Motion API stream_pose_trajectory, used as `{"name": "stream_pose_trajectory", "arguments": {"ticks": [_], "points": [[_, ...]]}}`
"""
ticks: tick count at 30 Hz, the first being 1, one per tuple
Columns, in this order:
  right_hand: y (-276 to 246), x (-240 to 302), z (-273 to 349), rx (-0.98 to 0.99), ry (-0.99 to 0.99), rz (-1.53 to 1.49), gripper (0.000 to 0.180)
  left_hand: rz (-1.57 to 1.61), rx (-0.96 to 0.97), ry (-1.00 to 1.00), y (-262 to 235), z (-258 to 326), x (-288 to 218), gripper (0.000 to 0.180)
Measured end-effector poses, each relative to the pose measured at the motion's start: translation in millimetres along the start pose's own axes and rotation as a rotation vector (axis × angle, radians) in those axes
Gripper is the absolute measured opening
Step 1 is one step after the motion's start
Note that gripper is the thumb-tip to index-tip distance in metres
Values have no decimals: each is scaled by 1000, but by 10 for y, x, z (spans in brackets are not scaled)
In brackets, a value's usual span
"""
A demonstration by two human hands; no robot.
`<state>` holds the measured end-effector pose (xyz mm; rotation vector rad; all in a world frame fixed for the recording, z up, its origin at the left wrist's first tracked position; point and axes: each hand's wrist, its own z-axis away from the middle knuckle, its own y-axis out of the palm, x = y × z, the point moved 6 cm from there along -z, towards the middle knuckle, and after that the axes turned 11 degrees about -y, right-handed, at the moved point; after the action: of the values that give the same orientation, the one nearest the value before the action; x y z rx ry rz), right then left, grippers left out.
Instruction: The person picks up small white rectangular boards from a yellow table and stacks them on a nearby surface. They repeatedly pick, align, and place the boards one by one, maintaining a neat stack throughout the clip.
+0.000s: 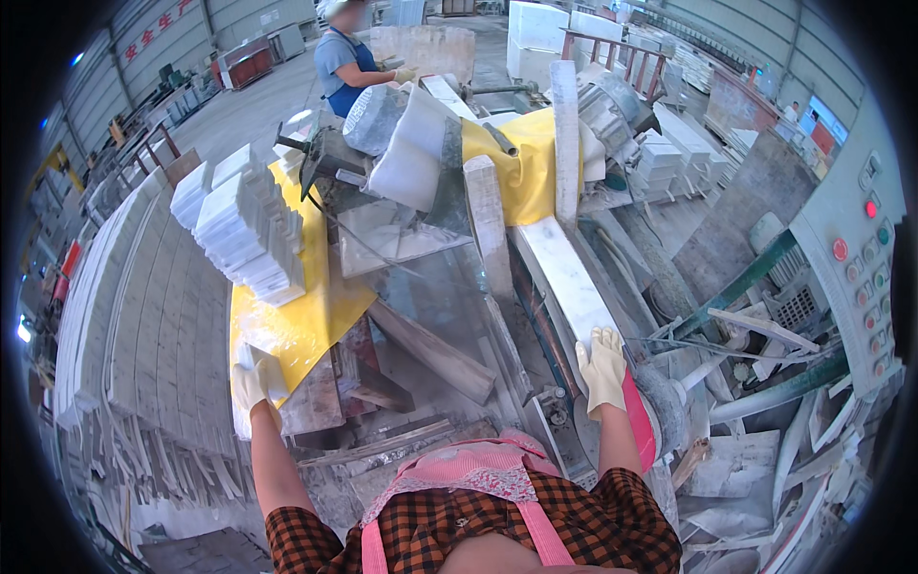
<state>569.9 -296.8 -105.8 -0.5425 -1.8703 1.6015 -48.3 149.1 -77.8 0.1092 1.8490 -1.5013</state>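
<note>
The white stone slab [567, 282] lies on the machine's narrow track at the right, its long axis running from near right to far left, the far end meeting the yellow sheet [524, 163]. The gloved right hand [601, 368] rests on its near end, fingers stretched out, unclenched. At the near left, the gloved left hand [251, 386] touches a small white block [274, 371]; whether its fingers grasp it, I cannot tell.
</note>
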Motion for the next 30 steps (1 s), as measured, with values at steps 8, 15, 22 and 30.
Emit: {"name": "stream_pose_trajectory", "arguments": {"ticks": [8,15,22,30], "points": [[-63,-25,3,-41,-8,27,58,188,119,-103,-154,273,-160,54],[-185,25,59,-154,-50,40,43,209,150,-115,-165,316,-169,55],[-202,21,90,-172,-38,71,43,128,126,-94,-127,221,-140,57],[-246,0,155,-170,-20,35,43,214,136,-96,-168,297,-184,55]]}}
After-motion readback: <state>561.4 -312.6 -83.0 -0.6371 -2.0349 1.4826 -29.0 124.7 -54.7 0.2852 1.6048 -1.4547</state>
